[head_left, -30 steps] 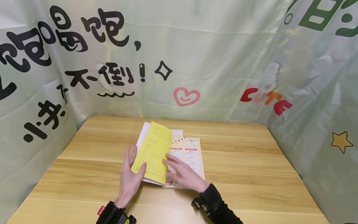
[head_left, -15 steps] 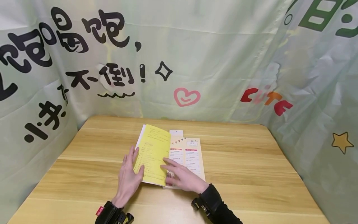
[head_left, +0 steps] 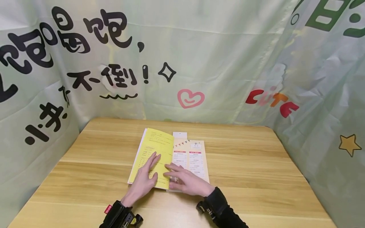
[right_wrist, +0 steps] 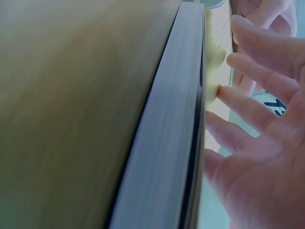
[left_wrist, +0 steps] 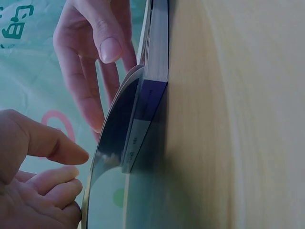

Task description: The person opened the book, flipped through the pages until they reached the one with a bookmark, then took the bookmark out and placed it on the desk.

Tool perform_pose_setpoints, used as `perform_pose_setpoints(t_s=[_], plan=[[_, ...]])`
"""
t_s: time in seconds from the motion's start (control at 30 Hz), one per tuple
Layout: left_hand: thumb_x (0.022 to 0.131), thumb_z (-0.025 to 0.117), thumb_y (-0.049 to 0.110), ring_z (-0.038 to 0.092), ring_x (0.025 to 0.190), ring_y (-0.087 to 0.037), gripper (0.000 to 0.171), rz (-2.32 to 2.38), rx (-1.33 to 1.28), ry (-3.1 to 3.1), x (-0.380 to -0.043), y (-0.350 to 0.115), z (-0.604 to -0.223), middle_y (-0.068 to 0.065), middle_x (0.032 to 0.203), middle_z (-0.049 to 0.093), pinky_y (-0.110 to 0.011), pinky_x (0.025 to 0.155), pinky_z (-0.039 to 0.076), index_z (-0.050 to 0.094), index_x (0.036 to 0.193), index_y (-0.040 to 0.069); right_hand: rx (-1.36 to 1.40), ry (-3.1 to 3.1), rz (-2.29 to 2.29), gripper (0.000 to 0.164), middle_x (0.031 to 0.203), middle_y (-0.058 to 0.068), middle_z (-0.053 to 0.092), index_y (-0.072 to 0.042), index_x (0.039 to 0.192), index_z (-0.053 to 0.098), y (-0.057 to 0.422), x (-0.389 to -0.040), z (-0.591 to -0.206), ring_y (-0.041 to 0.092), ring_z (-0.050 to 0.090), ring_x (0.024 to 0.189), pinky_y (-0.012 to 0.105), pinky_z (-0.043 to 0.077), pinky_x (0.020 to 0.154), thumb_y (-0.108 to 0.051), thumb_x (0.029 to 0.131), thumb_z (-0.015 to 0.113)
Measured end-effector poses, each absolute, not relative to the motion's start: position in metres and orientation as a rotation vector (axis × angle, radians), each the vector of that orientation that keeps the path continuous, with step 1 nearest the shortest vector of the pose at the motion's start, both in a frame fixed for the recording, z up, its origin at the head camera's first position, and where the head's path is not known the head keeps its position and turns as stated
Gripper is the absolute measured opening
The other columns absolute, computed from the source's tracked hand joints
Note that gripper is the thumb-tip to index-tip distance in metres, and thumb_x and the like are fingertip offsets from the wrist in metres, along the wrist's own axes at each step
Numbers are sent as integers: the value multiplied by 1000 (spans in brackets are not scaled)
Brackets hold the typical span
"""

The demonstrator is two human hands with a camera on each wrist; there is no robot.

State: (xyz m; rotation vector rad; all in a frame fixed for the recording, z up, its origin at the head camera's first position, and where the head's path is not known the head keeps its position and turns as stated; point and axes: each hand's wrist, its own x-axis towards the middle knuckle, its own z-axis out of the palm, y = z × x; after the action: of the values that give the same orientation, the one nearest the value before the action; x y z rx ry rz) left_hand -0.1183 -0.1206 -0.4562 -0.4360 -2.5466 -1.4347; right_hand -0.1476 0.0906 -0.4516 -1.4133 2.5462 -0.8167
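A thick book lies open on the wooden table. To its left is a yellow sheet covered in print, folded over with a white edge beneath. My left hand lies over the lower part of this sheet, fingers extended. With its fingertips by the spine, my right hand rests on the printed contents page. The left wrist view shows the cover bowed outward from the page block, next to my left hand. In the right wrist view the spread fingers touch the book's upper face.
A white tab sticks out beyond the book's far edge. Bare wood of the table shows around the book. Behind and beside the table hangs a pale printed cloth.
The yellow sheet has swung left and lies flatter. My left hand has moved from the sheet's left edge rightward onto it. My right hand has hardly moved.
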Motion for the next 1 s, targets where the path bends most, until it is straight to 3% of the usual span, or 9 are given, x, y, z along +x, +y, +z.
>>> perform_pose_setpoints(t_s=[0.23,0.4,0.73,1.0], plan=[[82,61,-9,32,134,-33,89,-1395,-533,-2621,-120,-115,-462,-19,147,38,-63,108,23,6,151,-5,-1400,2495,-873,56,151,16,33,0,139,48,97,-148,-454,28,30,137,57,26,111,-29,93,60],[85,58,-8,33,135,-29,87,-1251,-611,-2681,-119,-112,-463,-16,149,37,-53,109,30,4,153,-1,-1296,2535,-866,63,149,17,36,0,143,42,106,-147,-454,27,32,136,52,31,111,-30,91,63],[85,49,-14,33,134,-25,77,-1014,-908,-2777,-119,-111,-462,-11,149,39,-44,111,31,15,152,-1,-1202,2570,-732,73,150,17,36,0,138,49,125,-143,-450,30,30,137,52,30,112,-36,80,74],[88,51,-7,42,129,-29,58,-873,-1002,-2843,-116,-107,-460,-16,144,45,-48,107,39,43,144,5,-1335,2570,-636,66,148,16,40,-1,134,55,138,-141,-449,32,28,138,56,27,112,-30,78,75]])
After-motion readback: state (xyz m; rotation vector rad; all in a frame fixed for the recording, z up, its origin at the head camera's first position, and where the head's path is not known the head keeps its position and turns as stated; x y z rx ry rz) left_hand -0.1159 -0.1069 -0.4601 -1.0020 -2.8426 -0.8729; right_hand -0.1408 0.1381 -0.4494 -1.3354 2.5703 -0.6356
